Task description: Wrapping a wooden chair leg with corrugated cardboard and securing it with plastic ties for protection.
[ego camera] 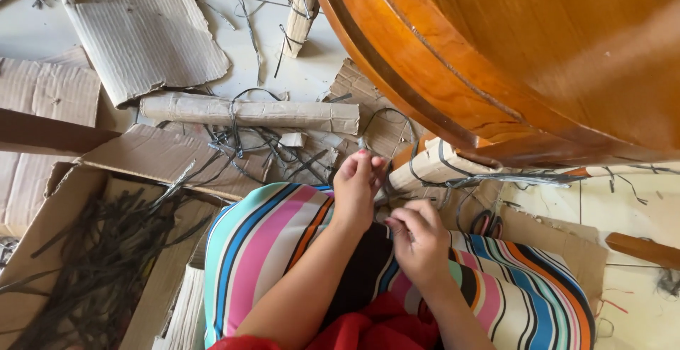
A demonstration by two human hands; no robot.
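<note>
Hands over the lap, working at the cardboard-wrapped leg (432, 168) under the wooden furniture (510, 59). Right hand (419, 240) is nearest: fingers curled together, pinching what looks like a dark strap (489, 178) end; the grip itself is partly hidden. Left hand (356, 188) just beyond it, fingers bunched and pressed against the end of the leg wrap, apparently holding it in place. Can't tell whether it also grips the strap.

Striped skirt (269, 244) sits below both hands. Scissors (484, 221) lie just right of the right hand on the floor (637, 208), partly under cardboard scraps.

Left side of floor: open box (42, 251) full of loose dark straps. Further out, a cardboard roll (248, 112) tied with strap, flat corrugated sheets (142, 24), another wrapped bundle (301, 13) at the far edge.

Risks, my read: the strap could slip from the pinch and loosen the wrap; a tight strap edge could cut fingers; loose straps underfoot could snag; the scissors sit close to the knee.
</note>
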